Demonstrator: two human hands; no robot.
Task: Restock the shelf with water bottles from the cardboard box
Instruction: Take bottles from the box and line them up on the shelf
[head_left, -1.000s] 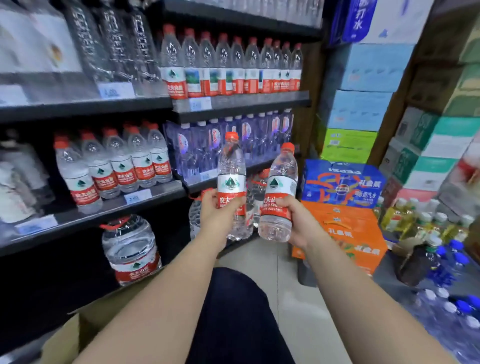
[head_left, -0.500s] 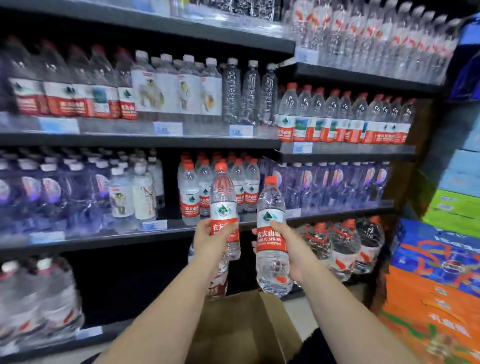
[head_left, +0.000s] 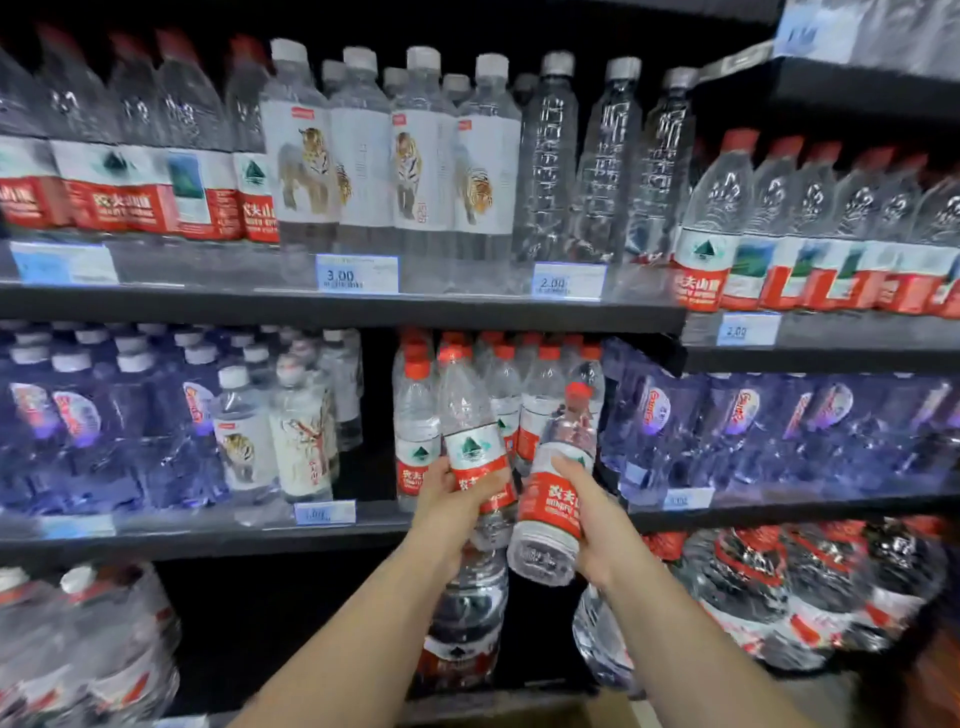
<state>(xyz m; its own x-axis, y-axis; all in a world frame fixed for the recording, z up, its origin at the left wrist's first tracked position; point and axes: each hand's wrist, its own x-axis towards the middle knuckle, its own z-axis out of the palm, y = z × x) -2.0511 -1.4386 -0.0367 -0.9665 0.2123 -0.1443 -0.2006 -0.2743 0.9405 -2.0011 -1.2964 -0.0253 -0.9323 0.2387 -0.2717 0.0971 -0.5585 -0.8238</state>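
Water bottles: two red-label, red-cap ones in hand, one per hand, both up in front of the middle shelf (head_left: 332, 535), just near of the matching red-cap row (head_left: 498, 395).
Left hand (head_left: 457, 499): fingers wrapped tight round the label band of the left bottle (head_left: 470, 436). Bottle close to upright, cap leaning slightly left. Label band is the stiffest part, so probably least squeeze there.
Right hand (head_left: 597, 525): closed round the lower half of the right bottle (head_left: 553, 499), thumb across the label. Bottle tipped so its cap points away toward the shelf and its base faces the camera, which I read as lining it up to go in cap first under the shelf above.
Spacing: the two bottles sit side by side, nearly touching at the labels; can't tell if they actually touch.
Target slot: red-cap row sits between the tiger-label bottles (head_left: 249, 452) on the left and the blue-tinted bottles (head_left: 727, 431) on the right. Same label as the held pair, so that's the likely slot.
Room: front of that row looks packed; free space behind isn't visible.
Cardboard box: only a sliver at the near bottom edge, if that; can't confirm.
Stage: my guess is mid-placement, bottles not yet on the shelf.
Risk: tilted right bottle could knock the front row over when pushed in.
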